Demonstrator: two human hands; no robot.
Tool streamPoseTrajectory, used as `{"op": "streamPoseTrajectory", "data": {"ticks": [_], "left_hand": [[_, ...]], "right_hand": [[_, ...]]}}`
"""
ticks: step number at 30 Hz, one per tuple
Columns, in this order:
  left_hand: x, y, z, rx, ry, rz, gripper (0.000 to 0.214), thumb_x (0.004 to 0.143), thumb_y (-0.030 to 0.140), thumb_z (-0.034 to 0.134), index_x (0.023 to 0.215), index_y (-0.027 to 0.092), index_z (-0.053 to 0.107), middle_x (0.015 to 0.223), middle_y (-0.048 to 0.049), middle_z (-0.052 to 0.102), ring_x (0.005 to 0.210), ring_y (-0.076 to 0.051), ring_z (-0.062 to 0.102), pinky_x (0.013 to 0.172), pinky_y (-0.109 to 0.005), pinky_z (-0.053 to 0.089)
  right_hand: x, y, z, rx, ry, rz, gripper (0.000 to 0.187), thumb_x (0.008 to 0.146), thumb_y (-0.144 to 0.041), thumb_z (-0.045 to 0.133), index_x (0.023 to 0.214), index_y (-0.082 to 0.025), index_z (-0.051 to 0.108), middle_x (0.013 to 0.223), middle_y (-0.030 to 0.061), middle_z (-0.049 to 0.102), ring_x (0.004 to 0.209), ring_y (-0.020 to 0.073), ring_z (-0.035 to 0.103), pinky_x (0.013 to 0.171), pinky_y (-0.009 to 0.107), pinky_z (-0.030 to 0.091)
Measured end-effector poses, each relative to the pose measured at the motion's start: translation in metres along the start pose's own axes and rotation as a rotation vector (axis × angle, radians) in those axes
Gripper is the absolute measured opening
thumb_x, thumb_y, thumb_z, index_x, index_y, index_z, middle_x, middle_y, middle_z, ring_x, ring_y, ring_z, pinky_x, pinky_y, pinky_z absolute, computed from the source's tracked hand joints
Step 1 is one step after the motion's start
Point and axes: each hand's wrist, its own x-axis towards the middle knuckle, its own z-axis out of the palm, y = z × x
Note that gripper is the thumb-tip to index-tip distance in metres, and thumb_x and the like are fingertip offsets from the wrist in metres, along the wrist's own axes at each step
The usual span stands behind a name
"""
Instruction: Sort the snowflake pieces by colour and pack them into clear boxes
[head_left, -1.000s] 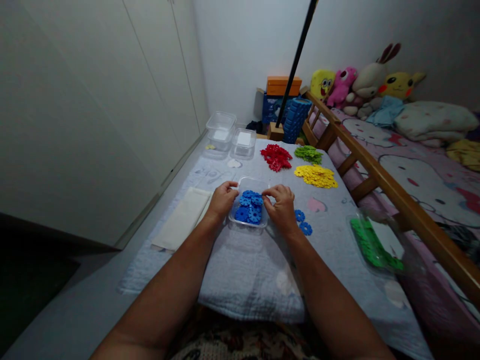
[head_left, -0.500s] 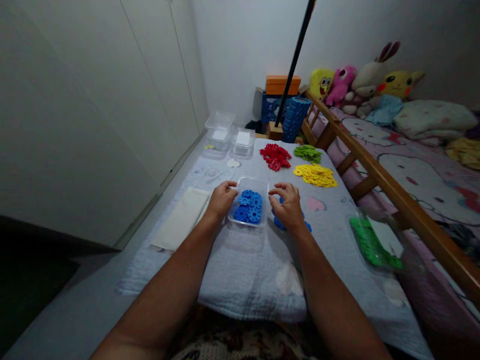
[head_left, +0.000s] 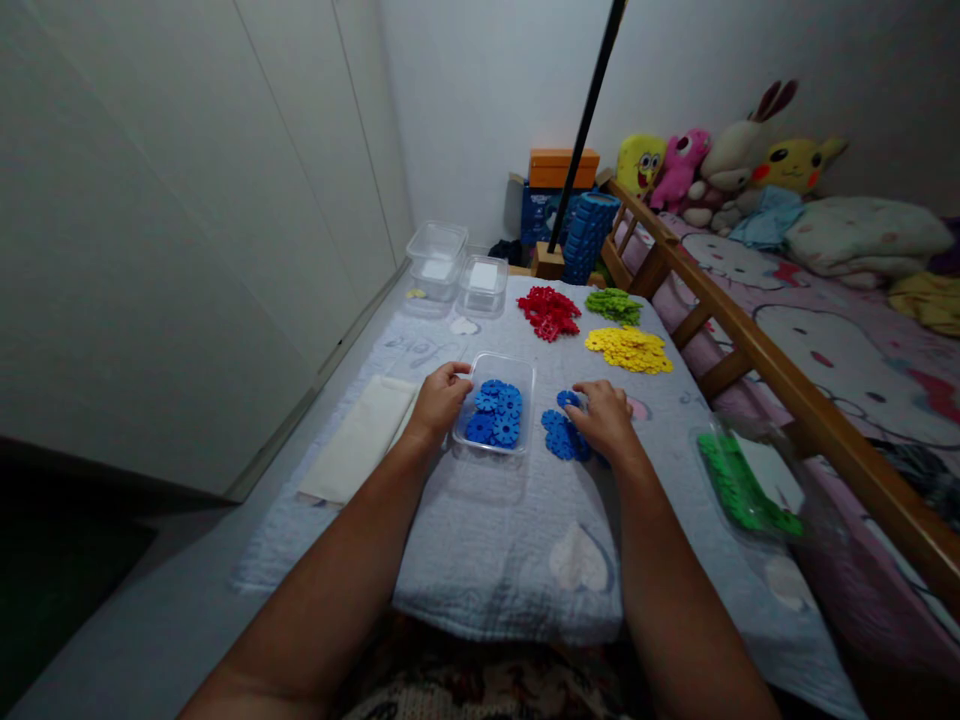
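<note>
A clear plastic container [head_left: 493, 452] stands on the cloth in front of me, with blue snowflake discs [head_left: 499, 412] inside. My left hand [head_left: 441, 400] grips its left rim between thumb and fingers. To the right of the container lies a small loose pile of blue snowflake discs [head_left: 561, 440]. Over this pile is my right hand [head_left: 604, 415], thumb and index finger apart, their tips beside a blue disc [head_left: 568, 398] at the pile's far edge. Part of the pile is hidden under the right hand.
Red [head_left: 550, 313], yellow [head_left: 628, 350] and light green pieces [head_left: 613, 306] lie in piles farther back. A clear container of green pieces [head_left: 746, 485] is at the right. Clear containers [head_left: 437, 262] stand back left; a folded cream cloth [head_left: 360, 440] lies left. A wooden bed rail [head_left: 742, 340] borders the right.
My right hand has moved right, from beside the container's rim to over the loose blue discs, uncovering more of them. My left hand stays on the container.
</note>
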Motion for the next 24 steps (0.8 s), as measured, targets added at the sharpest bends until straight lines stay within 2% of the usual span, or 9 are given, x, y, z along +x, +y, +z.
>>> {"op": "streamPoseTrajectory", "data": {"ticks": [4,9,13,15,18,21,24], "left_hand": [[0.000,0.000,0.000,-0.006,-0.001,-0.004,0.038,0.063,0.029,0.064,0.098,0.015,0.067,0.056,0.0086,0.042,0.049,-0.010,0.036,0.049,-0.023,0.027],[-0.001,0.002,0.000,-0.014,-0.005,-0.004,0.036,0.063,0.028,0.064,0.097,0.016,0.067,0.056,0.0085,0.042,0.048,-0.009,0.036,0.048,-0.023,0.027],[-0.002,0.004,0.001,-0.017,0.001,-0.014,0.035,0.063,0.027,0.063,0.095,0.016,0.067,0.055,0.0080,0.043,0.048,-0.010,0.037,0.048,-0.023,0.026],[-0.003,0.005,0.001,-0.009,0.004,-0.008,0.034,0.063,0.028,0.064,0.095,0.016,0.067,0.055,0.0078,0.043,0.048,-0.010,0.038,0.048,-0.023,0.026],[-0.003,0.004,0.001,-0.012,0.002,-0.001,0.034,0.063,0.028,0.064,0.095,0.016,0.067,0.055,0.0079,0.043,0.048,-0.010,0.037,0.048,-0.023,0.026],[-0.003,0.003,0.000,-0.020,-0.003,-0.006,0.034,0.064,0.027,0.063,0.095,0.016,0.067,0.055,0.0080,0.043,0.048,-0.010,0.037,0.048,-0.023,0.026],[-0.003,0.003,0.000,-0.018,-0.012,-0.013,0.033,0.064,0.028,0.063,0.096,0.016,0.066,0.055,0.0079,0.043,0.048,-0.010,0.038,0.048,-0.023,0.027]], "right_hand": [[0.000,-0.004,0.005,-0.046,-0.025,0.024,0.043,0.095,-0.032,0.054,0.134,-0.020,0.065,0.134,0.0160,0.063,0.120,0.0356,0.052,0.096,0.046,0.040],[0.003,-0.008,0.010,-0.066,-0.040,0.062,0.033,0.094,-0.030,0.054,0.120,-0.020,0.072,0.128,0.0167,0.062,0.117,0.0354,0.052,0.092,0.045,0.041],[0.007,-0.005,0.011,0.001,0.023,0.088,0.024,0.088,-0.024,0.058,0.106,-0.020,0.073,0.117,0.0145,0.065,0.111,0.0319,0.054,0.089,0.042,0.041],[0.010,-0.001,0.011,0.110,0.057,0.086,0.015,0.083,-0.022,0.060,0.094,-0.020,0.070,0.106,0.0111,0.067,0.102,0.0277,0.057,0.085,0.038,0.041],[0.012,0.002,0.009,0.399,0.071,0.054,0.004,0.076,-0.024,0.063,0.077,-0.021,0.061,0.080,0.0024,0.063,0.079,0.0199,0.056,0.073,0.031,0.041],[0.010,-0.003,0.003,0.693,0.104,0.020,0.014,0.073,-0.033,0.065,0.071,-0.022,0.056,0.064,-0.0033,0.054,0.063,0.0157,0.050,0.063,0.029,0.039],[0.006,-0.016,-0.006,0.864,0.187,-0.050,0.018,0.075,-0.038,0.066,0.074,-0.022,0.057,0.067,-0.0029,0.057,0.064,0.0153,0.050,0.065,0.029,0.041]]}}
